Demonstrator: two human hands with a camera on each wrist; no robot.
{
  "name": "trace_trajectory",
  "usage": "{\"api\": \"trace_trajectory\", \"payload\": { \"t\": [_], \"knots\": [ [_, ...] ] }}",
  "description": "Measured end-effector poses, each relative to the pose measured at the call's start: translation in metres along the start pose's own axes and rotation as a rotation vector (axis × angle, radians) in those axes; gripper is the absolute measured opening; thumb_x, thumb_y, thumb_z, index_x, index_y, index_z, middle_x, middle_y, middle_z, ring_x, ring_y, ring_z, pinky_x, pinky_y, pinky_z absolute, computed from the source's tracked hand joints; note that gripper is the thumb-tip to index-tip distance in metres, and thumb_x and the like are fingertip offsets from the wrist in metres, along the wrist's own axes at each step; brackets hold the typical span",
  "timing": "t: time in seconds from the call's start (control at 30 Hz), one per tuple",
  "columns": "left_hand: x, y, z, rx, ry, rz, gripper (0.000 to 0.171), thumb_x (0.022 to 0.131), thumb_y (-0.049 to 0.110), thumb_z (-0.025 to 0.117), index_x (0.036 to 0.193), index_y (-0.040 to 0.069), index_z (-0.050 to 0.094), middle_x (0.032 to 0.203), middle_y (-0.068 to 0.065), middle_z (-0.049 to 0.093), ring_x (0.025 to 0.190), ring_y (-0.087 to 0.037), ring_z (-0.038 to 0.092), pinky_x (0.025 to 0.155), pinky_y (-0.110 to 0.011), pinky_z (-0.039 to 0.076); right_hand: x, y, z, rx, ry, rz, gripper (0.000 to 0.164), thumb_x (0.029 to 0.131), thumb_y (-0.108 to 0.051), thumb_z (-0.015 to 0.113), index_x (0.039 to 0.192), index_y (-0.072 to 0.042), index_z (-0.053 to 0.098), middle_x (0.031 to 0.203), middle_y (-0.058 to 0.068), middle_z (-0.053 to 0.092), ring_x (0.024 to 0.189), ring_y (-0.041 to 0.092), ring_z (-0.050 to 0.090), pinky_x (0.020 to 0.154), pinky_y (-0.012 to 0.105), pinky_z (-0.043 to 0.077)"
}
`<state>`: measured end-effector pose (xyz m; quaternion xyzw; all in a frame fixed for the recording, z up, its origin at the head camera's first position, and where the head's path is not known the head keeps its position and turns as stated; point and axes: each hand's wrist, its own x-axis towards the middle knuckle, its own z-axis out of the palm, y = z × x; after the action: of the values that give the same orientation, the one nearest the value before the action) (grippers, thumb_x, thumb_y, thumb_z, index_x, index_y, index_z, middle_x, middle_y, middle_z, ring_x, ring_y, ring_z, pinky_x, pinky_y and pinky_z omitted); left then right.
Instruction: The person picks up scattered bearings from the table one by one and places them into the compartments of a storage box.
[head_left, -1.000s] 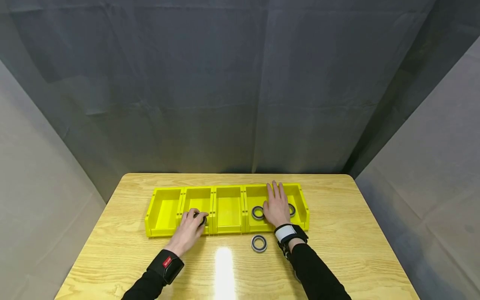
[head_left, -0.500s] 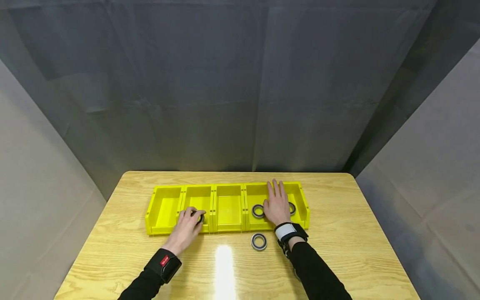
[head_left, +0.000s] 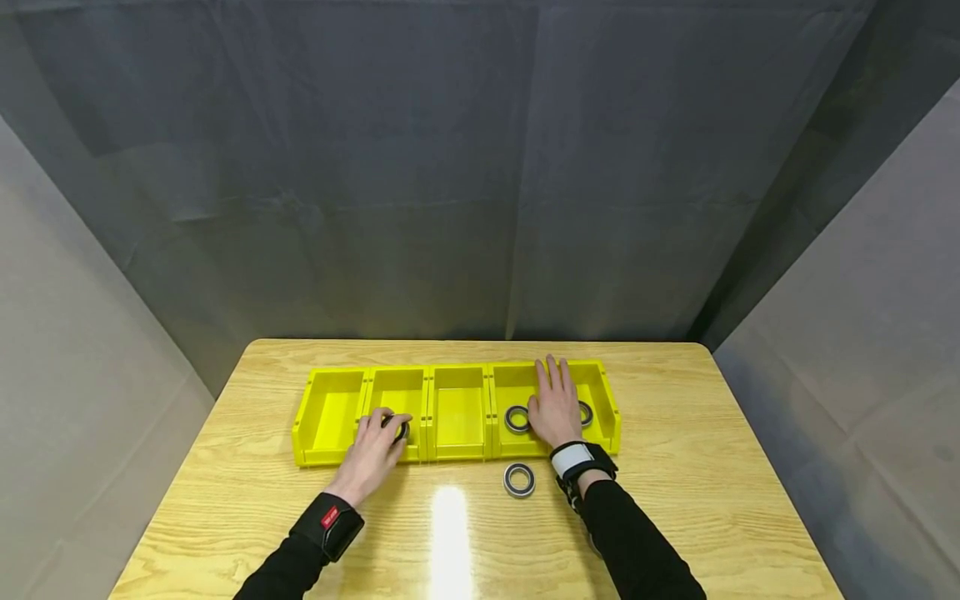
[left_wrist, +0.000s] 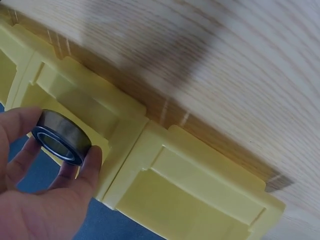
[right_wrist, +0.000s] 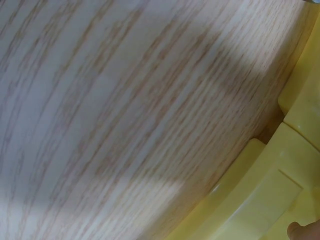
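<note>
My left hand (head_left: pixel 367 458) is over the second yellow bin (head_left: pixel 397 385) from the left. Its fingers and thumb pinch a ball bearing (left_wrist: pixel 62 137), a steel ring with a dark seal, held tilted above the bin's front lip in the left wrist view. Toward the right end of the row, my right hand (head_left: pixel 555 414) lies over the bins with its fingers straight and pointing to the back edge. One bearing (head_left: pixel 517 419) lies in the bin just left of that hand, and another bearing (head_left: pixel 585 414) peeks out on its right. Only a fingertip (right_wrist: pixel 305 231) shows in the right wrist view.
A bearing (head_left: pixel 519 480) lies on the wooden table (head_left: pixel 675 500) in front of the bins. Part of another ring (head_left: pixel 592 543) shows beside the right forearm. The leftmost bin (head_left: pixel 333 408) and middle bin (head_left: pixel 459 408) hold nothing visible. Grey cloth (head_left: pixel 420 183) hangs behind the table.
My left hand has shifted slightly left with the bearing between its fingers. The right hand keeps its place over the bins. The head view has tilted a little.
</note>
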<state>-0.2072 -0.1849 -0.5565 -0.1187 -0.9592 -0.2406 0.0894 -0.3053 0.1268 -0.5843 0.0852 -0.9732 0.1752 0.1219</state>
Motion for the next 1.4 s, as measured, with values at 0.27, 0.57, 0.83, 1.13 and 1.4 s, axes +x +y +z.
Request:
{"api": "trace_trajectory", "payload": {
  "t": [0.27,0.57,0.83,1.13,1.4],
  "knots": [
    [0.007,-0.001,0.009,0.071,0.004,0.020,0.035,0.096,0.006,0.066,0.130,0.008,0.062,0.131,-0.027,0.053,0.118,-0.048,0.052,0.076,-0.050,0.059,0.002,0.004,0.005,0.005,0.003,0.006,0.064,0.094,-0.014,0.065,0.152,-0.003,0.040,0.161,0.022,0.034,0.152,0.043,0.025,0.121,0.058,0.033],
    [0.012,-0.001,0.015,0.076,-0.003,-0.014,0.030,0.096,0.003,0.065,0.126,0.003,0.065,0.125,-0.030,0.055,0.111,-0.048,0.054,0.070,-0.050,0.059,0.002,0.003,0.004,0.023,-0.004,0.013,0.064,0.095,-0.014,0.064,0.153,-0.004,0.038,0.162,0.021,0.032,0.154,0.042,0.022,0.121,0.058,0.032],
    [0.020,-0.001,0.016,0.118,-0.107,-0.122,0.023,0.086,-0.010,0.065,0.107,-0.002,0.072,0.099,-0.022,0.064,0.091,-0.038,0.064,0.077,-0.048,0.059,0.001,0.000,0.001,-0.002,-0.008,0.008,0.062,0.095,-0.015,0.065,0.151,-0.003,0.041,0.161,0.022,0.034,0.152,0.043,0.026,0.122,0.057,0.031],
    [0.015,0.000,0.019,0.116,-0.124,-0.119,0.024,0.089,-0.007,0.061,0.112,-0.009,0.069,0.106,-0.026,0.071,0.098,-0.042,0.070,0.085,-0.051,0.060,0.001,0.002,0.002,0.025,-0.021,0.012,0.065,0.094,-0.014,0.066,0.152,-0.003,0.039,0.162,0.022,0.032,0.153,0.042,0.022,0.122,0.058,0.031],
    [0.012,0.002,0.013,0.032,-0.124,-0.151,0.037,0.090,-0.009,0.054,0.126,-0.010,0.063,0.131,-0.035,0.061,0.121,-0.048,0.062,0.098,-0.056,0.054,0.001,0.003,0.004,0.023,-0.003,0.006,0.064,0.094,-0.013,0.066,0.151,-0.003,0.040,0.162,0.022,0.033,0.152,0.043,0.025,0.121,0.058,0.032]
  ]
}}
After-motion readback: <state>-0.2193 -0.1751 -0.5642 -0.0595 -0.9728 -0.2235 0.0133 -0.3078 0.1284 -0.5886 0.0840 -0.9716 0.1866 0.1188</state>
